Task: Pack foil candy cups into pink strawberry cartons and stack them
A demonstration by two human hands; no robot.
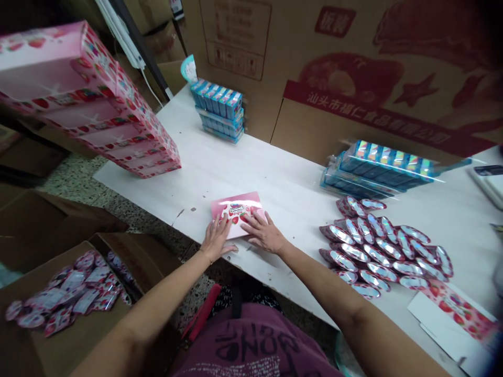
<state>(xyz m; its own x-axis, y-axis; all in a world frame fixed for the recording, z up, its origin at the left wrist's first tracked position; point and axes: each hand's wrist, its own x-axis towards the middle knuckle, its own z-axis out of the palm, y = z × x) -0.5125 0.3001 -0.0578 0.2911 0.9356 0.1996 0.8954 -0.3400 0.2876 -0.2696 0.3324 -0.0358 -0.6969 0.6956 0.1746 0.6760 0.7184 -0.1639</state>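
Note:
A flat pink carton [238, 203] printed with strawberries lies near the front edge of the white table. My left hand [217, 235] rests over its lower left corner, fingers stretched out and thumb apart. Across its right side lies my right hand [265, 231], the fingers spread on the printed face. Neither hand grips it; both press or rest from above. To the right stand several shiny foil pouches [377, 246] in tight rows. Beyond them, flat strawberry-print card pieces [451, 309] lie on the table.
A tall stack of pink strawberry boxes [129, 120] rises at the left. Blue packs [218, 110] and more blue packs [387, 167] stand before a big brown carton [271, 99]. An open cardboard box [47, 345] on my left holds pouches [78, 288]. A phone-like device [489, 180] lies far right.

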